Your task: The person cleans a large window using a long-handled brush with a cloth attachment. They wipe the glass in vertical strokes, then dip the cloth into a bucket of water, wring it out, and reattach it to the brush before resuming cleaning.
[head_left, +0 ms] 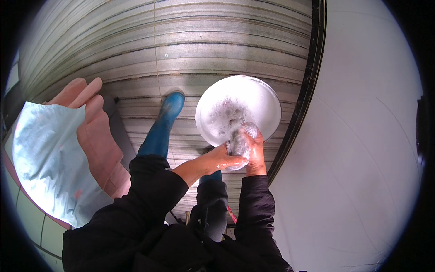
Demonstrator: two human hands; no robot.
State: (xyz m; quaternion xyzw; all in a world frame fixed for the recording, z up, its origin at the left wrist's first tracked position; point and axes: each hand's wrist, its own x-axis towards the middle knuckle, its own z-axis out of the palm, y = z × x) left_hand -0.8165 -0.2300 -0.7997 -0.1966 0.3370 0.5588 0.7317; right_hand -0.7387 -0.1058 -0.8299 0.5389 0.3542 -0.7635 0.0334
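Probably home interior: white basin [268,100] on striped floor [217,50]; pink fabric [102,140], pale-blue cloth [50,158] left of basin; white wall [362,136] right of basin.

Wet bare left hand [221,158], bare right hand [256,152] both curled, close together, right of left-foot blue rubber boot [157,130]; black-sleeved arms [255,204] extended.

I count two bare hands [216,160] [256,154], one round white basin [265,102], one wet grey-white bundle [238,146] and two blue rubber boots [170,111] [211,176].
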